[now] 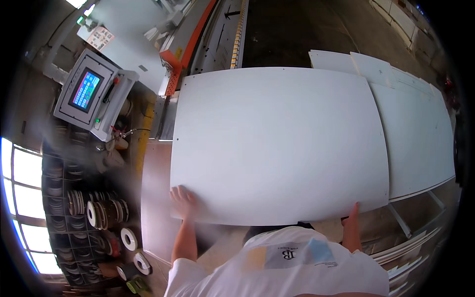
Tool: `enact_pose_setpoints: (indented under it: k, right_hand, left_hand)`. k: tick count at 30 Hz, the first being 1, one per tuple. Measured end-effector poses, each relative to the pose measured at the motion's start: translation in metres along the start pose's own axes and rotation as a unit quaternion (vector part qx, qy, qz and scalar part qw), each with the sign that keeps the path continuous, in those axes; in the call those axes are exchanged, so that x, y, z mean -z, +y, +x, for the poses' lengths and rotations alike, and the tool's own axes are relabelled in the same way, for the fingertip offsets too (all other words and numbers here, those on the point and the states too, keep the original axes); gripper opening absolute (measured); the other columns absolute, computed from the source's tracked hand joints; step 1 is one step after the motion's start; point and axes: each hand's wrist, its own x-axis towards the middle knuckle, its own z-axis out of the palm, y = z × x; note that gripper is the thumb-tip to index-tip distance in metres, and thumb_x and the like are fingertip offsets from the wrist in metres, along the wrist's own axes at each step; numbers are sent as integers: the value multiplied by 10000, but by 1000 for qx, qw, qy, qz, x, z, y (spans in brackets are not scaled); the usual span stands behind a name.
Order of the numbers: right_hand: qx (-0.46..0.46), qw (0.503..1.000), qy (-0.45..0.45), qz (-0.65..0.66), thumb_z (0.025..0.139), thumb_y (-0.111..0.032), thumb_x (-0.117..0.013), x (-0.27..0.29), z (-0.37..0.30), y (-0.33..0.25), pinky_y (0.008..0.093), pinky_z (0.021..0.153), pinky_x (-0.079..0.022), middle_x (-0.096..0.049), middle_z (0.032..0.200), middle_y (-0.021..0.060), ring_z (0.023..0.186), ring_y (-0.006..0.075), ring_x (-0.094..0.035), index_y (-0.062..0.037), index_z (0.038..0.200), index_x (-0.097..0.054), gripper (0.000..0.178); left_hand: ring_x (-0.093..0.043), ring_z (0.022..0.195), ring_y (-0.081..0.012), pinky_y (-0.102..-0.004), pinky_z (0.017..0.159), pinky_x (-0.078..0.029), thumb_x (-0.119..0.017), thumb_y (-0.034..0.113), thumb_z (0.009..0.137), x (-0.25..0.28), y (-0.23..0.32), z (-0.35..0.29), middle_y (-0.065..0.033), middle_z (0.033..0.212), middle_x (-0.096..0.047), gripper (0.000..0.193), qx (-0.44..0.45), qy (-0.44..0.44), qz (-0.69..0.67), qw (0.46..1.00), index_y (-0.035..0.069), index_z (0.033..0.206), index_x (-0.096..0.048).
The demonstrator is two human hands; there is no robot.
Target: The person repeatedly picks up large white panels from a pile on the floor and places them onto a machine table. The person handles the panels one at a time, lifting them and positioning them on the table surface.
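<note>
A large white panel [277, 143] lies flat in front of me, with small dark holes near its edges. My left hand [183, 202] rests on top of its near left corner, fingers stretched out and pointing away from me. At the near edge on the other side, my right hand [352, 218] grips the panel, with one digit showing on top and the other fingers hidden beneath. The far left corner of the panel meets the orange end [172, 69] of a long machine.
More white boards [415, 128] lie stacked to the right, partly under the panel. On the left stands a control console [94, 94] with a lit screen. Rolls of edging tape [106, 213] and a dark rack [54, 203] fill the lower left. A brownish board [158, 198] shows beside my left arm.
</note>
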Motion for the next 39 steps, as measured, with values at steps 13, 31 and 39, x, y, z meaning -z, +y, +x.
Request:
enact_pose_setpoints:
  k: [13,31,39]
  right_hand:
    - [16,999,-49,6,968,-560,-493,-53,-131,12,502,1023,-444,-533,1365,41,1233,293,-514,-176,1372,-499,557]
    - [-66,963,-188,-181,886,-653,-571,-134,-210,79,515,1148,-293,-414,1471,105,1343,316,-386,-126,1462,-387,802]
    - [-140,939,-262,-173,948,-635,-493,-140,-189,70,481,1145,-302,-441,1449,85,1347,301,-383,-108,1442,-406,728]
  left_hand:
    - [-220,1486,-304,-492,1213,-136,-496,287,956,11,-23,20,-96,1579,-318,588,-86,-77,-34,993,105,1499,-362]
    - [-277,1462,-299,-463,1207,-182,-479,318,953,-11,-107,112,-106,1556,-364,546,-88,-21,-63,994,126,1462,-432]
    - [-299,1451,-300,-442,1206,-193,-507,284,936,-20,-110,124,-113,1542,-388,533,-93,8,-95,991,104,1435,-465]
